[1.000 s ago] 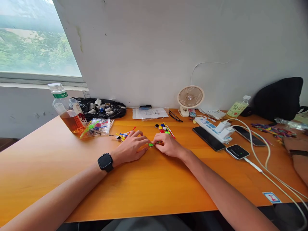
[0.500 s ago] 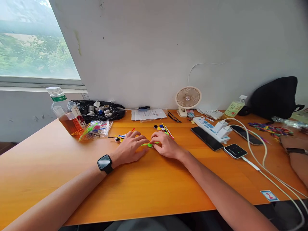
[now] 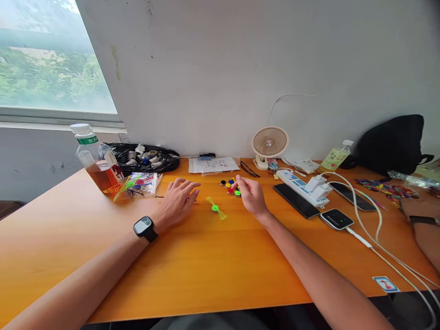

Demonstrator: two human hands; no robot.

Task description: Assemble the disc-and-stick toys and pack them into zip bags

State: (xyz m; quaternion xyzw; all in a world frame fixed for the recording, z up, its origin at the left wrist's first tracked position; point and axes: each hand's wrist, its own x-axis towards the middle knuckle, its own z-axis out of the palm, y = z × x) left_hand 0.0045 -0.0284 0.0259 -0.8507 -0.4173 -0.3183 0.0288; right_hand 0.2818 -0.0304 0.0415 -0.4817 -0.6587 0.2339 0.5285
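Observation:
A small green spinner [image 3: 215, 208] lies on the wooden table [image 3: 213, 266] between my hands, its blades smeared by motion. To its left, my left hand [image 3: 177, 199] is open, palm down, fingers stretched out, over some small pieces it mostly hides; a bit of blue shows beside the thumb. My right hand [image 3: 253, 196] is raised to the spinner's right, touching nothing I can see, its fingers curled in and its thumb up. Just behind it sits a cluster of small coloured plastic pieces [image 3: 229, 187], red, yellow, green and black.
A tea bottle [image 3: 101, 167], a clear bag of coloured parts [image 3: 139, 183] and a black plastic bag [image 3: 167, 158] stand left. Behind are papers [image 3: 215, 165] and a fan [image 3: 270, 144]. Rightward lie a power strip [image 3: 302, 188], phone [image 3: 295, 200], cables and another person's arm [image 3: 424, 233].
My hands have drawn apart, left hand leftward and right hand rightward, letting go of the green spinner. Its blades are now blurred. The view has shifted slightly.

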